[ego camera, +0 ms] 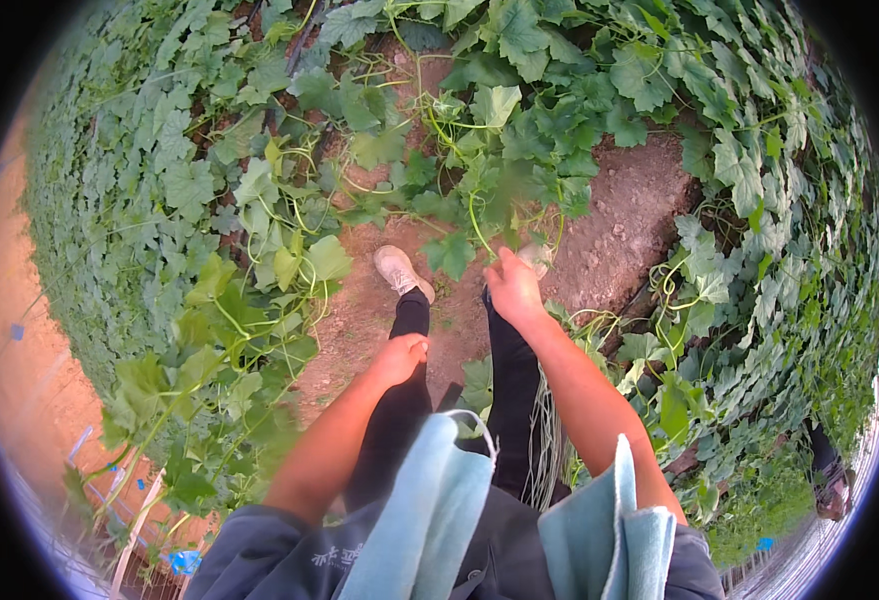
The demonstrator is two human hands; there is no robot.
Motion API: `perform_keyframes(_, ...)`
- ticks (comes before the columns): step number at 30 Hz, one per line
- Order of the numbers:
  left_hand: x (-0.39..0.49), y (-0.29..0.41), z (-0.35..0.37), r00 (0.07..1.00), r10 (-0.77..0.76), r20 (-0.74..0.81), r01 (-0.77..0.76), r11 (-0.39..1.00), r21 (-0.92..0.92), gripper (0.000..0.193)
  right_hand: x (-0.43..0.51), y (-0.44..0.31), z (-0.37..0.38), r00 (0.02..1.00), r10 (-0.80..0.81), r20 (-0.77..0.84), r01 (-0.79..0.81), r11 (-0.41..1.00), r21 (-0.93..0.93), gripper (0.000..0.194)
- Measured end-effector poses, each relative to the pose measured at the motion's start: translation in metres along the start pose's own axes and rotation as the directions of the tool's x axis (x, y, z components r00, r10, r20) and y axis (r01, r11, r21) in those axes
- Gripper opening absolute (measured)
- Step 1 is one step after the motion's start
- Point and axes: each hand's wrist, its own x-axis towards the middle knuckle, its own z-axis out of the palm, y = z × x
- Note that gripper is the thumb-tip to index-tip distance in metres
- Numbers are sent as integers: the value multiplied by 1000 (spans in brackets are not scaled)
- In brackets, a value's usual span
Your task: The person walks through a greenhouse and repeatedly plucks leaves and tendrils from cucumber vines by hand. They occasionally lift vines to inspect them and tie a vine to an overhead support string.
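My right hand [514,285] is closed on a green vine stem [478,225], which rises from the fingers toward a leafy tangle over the soil. Broad lobed leaves hang just above that hand. My left hand [400,358] is held low over my left leg, its fingers curled; whether something small is between them cannot be told. A bundle of pale strings [548,442] hangs at my right thigh. Light blue-green cloth [424,510] hangs from my front. Part of my right shoe is hidden behind the right hand and leaves.
Dense vine foliage [184,165] stands on the left, ahead and on the right [769,247]. Bare reddish soil [612,225] shows between the rows. Thin strings and a pale post [137,525] stand at lower left. At far right, another person's shoe [833,495] is visible.
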Motion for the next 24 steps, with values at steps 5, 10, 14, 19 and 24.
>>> perform_keyframes(5, 72, -71, 18, 987, -129, -96, 134, 990, 44, 43, 60, -3, 55, 994, -60, -87, 23, 924, -382, 40)
perform_keyframes(10, 176, -142, 31, 955, -199, -222, 102, 918, -383, 49, 103, 26, 77, 948, 299, 106, -206, 834, -512, 25)
perform_keyframes(14, 247, -170, 18, 937, -276, -214, 142, 861, -488, 50, 75, 52, 24, 979, 202, -14, -187, 875, -446, 19)
perform_keyframes(19, 318, -171, 1, 829, -552, -92, 300, 576, -761, 53, 43, 76, -56, 978, 208, -4, -172, 800, -575, 13)
perform_keyframes(24, 363, -180, 1, 754, -656, 16, 58, 43, -997, 43, 20, 95, -97, 999, 52, -12, -46, 741, -670, 12)
